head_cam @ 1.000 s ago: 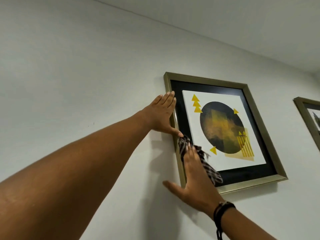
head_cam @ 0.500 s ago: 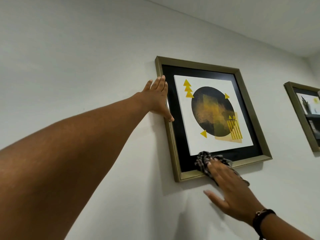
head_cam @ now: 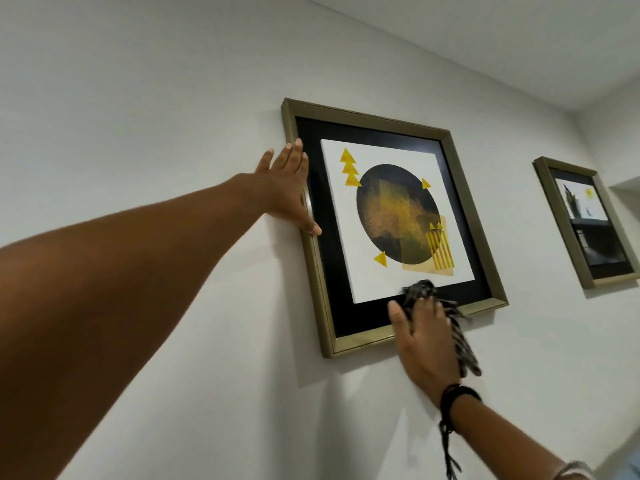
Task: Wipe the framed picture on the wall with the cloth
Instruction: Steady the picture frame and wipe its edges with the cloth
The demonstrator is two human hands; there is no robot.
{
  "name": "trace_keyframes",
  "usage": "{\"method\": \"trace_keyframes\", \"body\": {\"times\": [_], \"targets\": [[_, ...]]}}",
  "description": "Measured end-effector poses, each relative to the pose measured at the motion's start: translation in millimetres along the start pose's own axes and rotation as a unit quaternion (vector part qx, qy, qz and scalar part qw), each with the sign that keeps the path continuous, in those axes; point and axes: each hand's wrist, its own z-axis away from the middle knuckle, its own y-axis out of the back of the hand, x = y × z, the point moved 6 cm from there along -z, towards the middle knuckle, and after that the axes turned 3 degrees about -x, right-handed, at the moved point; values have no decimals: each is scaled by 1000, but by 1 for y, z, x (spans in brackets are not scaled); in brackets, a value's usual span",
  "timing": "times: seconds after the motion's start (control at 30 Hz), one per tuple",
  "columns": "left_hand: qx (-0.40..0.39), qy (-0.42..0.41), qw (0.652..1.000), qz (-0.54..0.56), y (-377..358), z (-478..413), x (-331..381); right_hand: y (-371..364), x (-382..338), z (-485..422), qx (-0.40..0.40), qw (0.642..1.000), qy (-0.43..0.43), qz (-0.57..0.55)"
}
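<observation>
The framed picture [head_cam: 464,188] hangs on the white wall: a gold frame, a black mat, a dark circle and yellow triangles on white. My left hand [head_cam: 289,192] lies flat against the frame's left edge, fingers together and pointing up, the thumb on the frame. My right hand [head_cam: 424,344] presses a black-and-white checked cloth [head_cam: 420,291] onto the glass at the lower middle, over the bottom mat and frame rail. The cloth's tail hangs down to the right of that hand. A dark bracelet sits on my right wrist.
A second gold-framed picture [head_cam: 585,223] hangs further right on the same wall. A recess in the wall shows at the far right edge. The ceiling slopes across the top right. Bare white wall surrounds both frames.
My right hand has slid the cloth from the frame's lower left side rightward along the bottom of the picture. My left hand has stayed on the left edge of the frame.
</observation>
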Motion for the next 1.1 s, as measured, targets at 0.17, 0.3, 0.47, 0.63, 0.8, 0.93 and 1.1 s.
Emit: {"method": "trace_keyframes", "body": {"times": [0.17, 0.3, 0.47, 0.63, 0.8, 0.93, 1.1], "targets": [[-14, 7, 1000, 4, -1, -3, 0, -38, -75, 71, -34, 992, 119, -36], [-24, 17, 999, 27, 1, -2, 2, -46, -89, 83, -41, 986, 157, -28], [-38, 27, 999, 27, 3, -2, 6, -22, -50, 61, -1, 968, 251, 20], [-42, 21, 999, 26, 1, -3, 7, -1, 25, 8, 41, 972, 227, 52], [-32, 19, 999, 27, 2, -4, 4, 17, 100, -52, 37, 996, 74, 45], [-24, 13, 999, 24, 0, -7, 3, 30, 126, -83, -26, 999, -22, -8], [-21, 8, 999, 32, 1, -7, 3, 27, 104, -71, -43, 998, -53, -12]]}}
